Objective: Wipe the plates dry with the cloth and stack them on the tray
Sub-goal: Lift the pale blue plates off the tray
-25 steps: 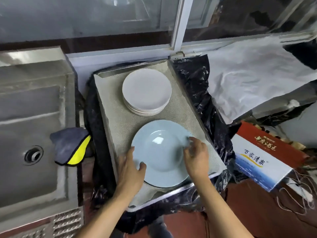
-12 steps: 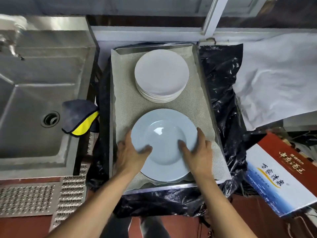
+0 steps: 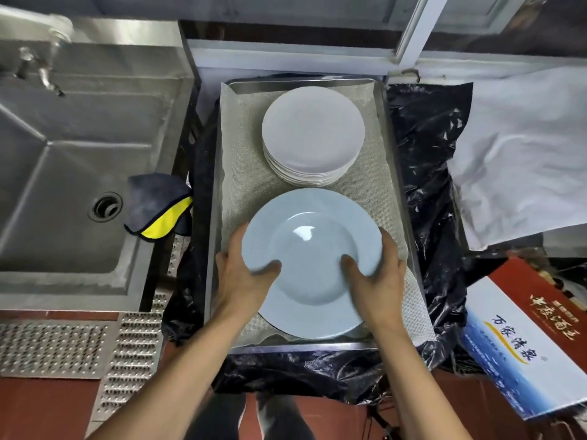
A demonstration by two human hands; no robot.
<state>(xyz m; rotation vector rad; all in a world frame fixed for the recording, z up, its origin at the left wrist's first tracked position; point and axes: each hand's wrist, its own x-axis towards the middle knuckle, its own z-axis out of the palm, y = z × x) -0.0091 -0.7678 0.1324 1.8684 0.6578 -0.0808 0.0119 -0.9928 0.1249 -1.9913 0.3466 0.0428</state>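
Note:
A pale blue plate [image 3: 313,249] lies at the near end of the metal tray [image 3: 395,173], which is lined with a beige mesh mat. My left hand [image 3: 243,274] grips the plate's left rim, thumb on top. My right hand [image 3: 378,274] grips its right rim the same way. A stack of several white plates [image 3: 313,134] sits at the tray's far end, just beyond the blue one. The dark grey and yellow cloth [image 3: 157,208] lies folded on the sink's right edge, left of the tray, apart from both hands.
A steel sink [image 3: 73,173] with a drain and a tap fills the left. Black plastic sheeting [image 3: 425,154] surrounds the tray. A white sheet [image 3: 521,147] and a red and white carton [image 3: 524,331] lie to the right. A perforated metal grate [image 3: 54,347] sits near left.
The camera has swung left and downward, bringing the sink into view. Both hands moved from resting at the blue plate's edges to gripping its rims with thumbs on top.

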